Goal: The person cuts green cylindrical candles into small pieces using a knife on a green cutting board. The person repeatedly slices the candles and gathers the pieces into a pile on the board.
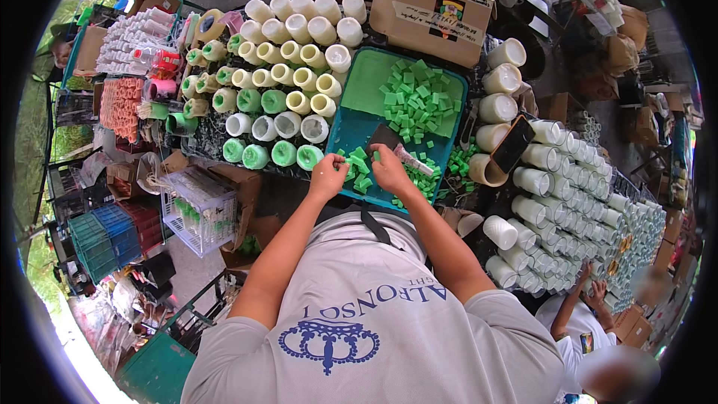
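My left hand [329, 175] is at the near edge of a teal tray [353, 129], its fingers curled together beside small green wax-like blocks [359, 168]. What sits in its fingertips is too small to make out. Close by on the right, my right hand [390, 170] pinches with a small green block showing at its fingertips. Just beyond that hand, a scraper [387, 138] with a dark blade and a wrapped handle lies in the tray. A larger heap of green blocks [419, 97] fills the tray's far right part.
Rows of white, cream and green cylindrical cups [286, 153] stand left of the tray. A cardboard box [434, 15] sits behind it. On the right are a phone [513, 144], cream cups [496, 108] and many clear glasses [550, 179]. Another person [583, 322] works at the lower right.
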Action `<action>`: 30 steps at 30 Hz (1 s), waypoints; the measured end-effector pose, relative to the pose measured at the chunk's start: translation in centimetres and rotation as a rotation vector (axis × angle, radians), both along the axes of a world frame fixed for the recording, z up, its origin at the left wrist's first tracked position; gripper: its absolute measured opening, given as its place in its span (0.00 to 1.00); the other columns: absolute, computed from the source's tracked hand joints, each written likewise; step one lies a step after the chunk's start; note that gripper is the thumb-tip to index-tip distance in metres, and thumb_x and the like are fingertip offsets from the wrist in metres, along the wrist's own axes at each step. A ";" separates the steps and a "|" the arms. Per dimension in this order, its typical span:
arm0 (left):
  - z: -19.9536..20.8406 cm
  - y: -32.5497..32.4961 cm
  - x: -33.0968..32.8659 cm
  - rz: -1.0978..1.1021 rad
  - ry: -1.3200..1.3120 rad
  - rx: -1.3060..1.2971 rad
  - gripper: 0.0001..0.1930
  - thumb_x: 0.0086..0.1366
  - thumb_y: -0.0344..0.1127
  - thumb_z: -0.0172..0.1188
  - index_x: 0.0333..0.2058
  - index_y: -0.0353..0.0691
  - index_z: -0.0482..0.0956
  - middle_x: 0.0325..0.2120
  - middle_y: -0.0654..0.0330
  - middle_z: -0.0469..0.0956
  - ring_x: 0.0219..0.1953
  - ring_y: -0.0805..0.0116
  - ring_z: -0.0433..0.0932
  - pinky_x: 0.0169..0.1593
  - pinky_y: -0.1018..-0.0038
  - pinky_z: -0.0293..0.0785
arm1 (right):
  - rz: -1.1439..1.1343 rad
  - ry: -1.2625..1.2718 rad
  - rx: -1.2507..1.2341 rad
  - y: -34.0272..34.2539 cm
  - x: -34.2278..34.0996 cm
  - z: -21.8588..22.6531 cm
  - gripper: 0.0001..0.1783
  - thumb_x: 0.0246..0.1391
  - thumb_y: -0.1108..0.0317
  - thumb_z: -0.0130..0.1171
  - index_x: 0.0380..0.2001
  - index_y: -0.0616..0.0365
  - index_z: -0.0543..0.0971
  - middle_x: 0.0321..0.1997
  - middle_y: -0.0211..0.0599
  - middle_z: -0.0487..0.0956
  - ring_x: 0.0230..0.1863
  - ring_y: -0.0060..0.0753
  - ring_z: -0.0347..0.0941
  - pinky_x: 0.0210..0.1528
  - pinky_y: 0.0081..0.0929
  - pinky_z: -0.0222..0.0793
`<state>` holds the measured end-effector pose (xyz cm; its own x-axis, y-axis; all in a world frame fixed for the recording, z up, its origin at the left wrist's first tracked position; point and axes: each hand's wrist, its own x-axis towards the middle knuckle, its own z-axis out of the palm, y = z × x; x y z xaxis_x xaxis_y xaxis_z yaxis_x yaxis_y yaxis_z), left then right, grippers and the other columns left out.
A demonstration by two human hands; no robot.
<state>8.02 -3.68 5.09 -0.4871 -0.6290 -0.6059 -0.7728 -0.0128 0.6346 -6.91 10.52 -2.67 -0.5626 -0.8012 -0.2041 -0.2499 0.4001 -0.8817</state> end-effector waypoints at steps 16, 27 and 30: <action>-1.4 1.4 0.3 -0.190 0.099 -0.045 0.16 0.71 0.37 0.65 0.52 0.34 0.83 0.43 0.50 0.88 0.36 0.54 0.87 0.45 0.60 0.82 | -0.153 0.747 0.325 -5.2 -17.8 3.5 0.66 0.50 0.20 0.66 0.80 0.51 0.60 0.83 0.62 0.55 0.84 0.70 0.46 0.79 0.72 0.48; 1.2 1.3 0.5 -0.170 0.149 0.001 0.16 0.73 0.35 0.64 0.54 0.32 0.82 0.40 0.54 0.86 0.33 0.67 0.83 0.41 0.68 0.80 | -0.075 0.826 0.354 -4.8 -13.7 1.3 0.44 0.60 0.32 0.65 0.70 0.49 0.75 0.74 0.46 0.70 0.75 0.61 0.62 0.70 0.73 0.58; 1.7 0.9 0.6 -0.145 0.155 -0.008 0.15 0.74 0.34 0.64 0.54 0.32 0.82 0.39 0.56 0.86 0.33 0.71 0.82 0.41 0.70 0.79 | -0.069 0.872 0.213 -3.4 -14.2 0.1 0.37 0.59 0.38 0.69 0.64 0.49 0.79 0.67 0.44 0.73 0.69 0.54 0.66 0.67 0.65 0.63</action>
<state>8.65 -2.82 6.83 -0.6597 -0.5500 -0.5122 -0.6595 0.0968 0.7455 -21.10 7.17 -2.56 -0.6328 -0.7536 0.1777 -0.7647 0.5724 -0.2959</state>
